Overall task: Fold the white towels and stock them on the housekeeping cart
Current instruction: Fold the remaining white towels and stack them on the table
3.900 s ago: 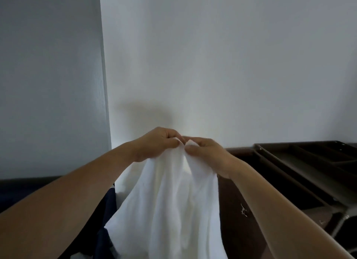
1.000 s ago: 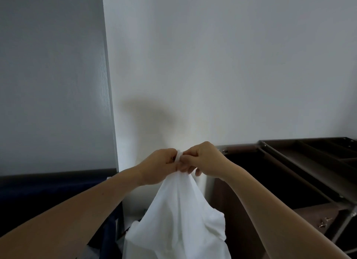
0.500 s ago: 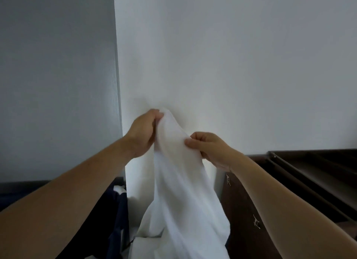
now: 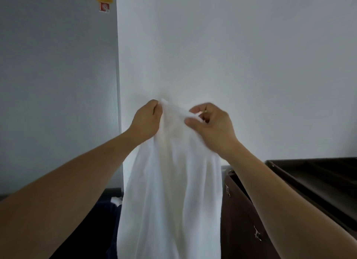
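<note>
**Opening the towel's top edge left of the cart**

We have parted our hands. A second ago both pinched the white towel (image 4: 170, 181) at one bunched point. Now the left grip (image 4: 146, 121) and the right grip (image 4: 212, 127) sit apart along its upper hem, the left a touch higher. The left grip has its fingers curled tight round a gathered end of the hem. The right grip pinches the cloth between thumb and forefinger, its other fingers loosely bent. Between them the hem sags in a short arc. The rest hangs in long soft pleats just left of the housekeeping cart (image 4: 243, 229), its lower end out of view.

We judge this to be the opening-out step, with no fold made yet. The hem is not yet taut, so the right grip probably needs to slide on toward the cart until it finds the far corner. Only then can we bring the corners together squarely.

Farther left of the cart, low down, a scrap of white cloth (image 4: 116, 200) shows against something dark blue. It may be more towels waiting, though we cannot tell.
</note>
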Motion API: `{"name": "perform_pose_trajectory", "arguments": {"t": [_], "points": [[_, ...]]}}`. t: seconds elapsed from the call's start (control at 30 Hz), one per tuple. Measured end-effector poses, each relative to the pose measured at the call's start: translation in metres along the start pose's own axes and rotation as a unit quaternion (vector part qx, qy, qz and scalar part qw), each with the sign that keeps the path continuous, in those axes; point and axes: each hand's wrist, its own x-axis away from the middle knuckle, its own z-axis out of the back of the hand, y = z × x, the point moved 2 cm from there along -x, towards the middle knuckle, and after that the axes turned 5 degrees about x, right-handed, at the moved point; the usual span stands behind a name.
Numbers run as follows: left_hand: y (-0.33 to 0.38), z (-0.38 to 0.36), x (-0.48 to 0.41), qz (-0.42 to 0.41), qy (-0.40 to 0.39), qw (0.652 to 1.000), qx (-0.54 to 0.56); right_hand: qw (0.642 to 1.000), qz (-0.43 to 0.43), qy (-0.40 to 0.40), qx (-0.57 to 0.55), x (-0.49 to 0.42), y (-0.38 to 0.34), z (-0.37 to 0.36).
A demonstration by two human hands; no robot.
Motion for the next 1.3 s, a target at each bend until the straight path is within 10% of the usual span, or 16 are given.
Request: {"name": "perform_pose_trajectory", "arguments": {"t": [0.43,0.8,1.03,1.3], "points": [[0.014,-0.038,-0.006,0.191,-0.001,0.962,0.193,0.996,-0.085,-0.014,-0.013,0.047,0.058,-0.005],[0.029,-0.037,0.010,0.000,0.088,0.992,0.090,0.986,-0.121,-0.102,0.054,0.073,0.087,-0.025],[-0.026,0.010,-0.016,0.099,0.209,0.973,0.024,0.962,-0.200,-0.185,-0.029,0.066,0.114,0.016],[-0.061,0.046,-0.036,0.182,0.188,0.965,0.027,0.998,-0.014,-0.040,-0.038,-0.005,0.033,0.067]]}}
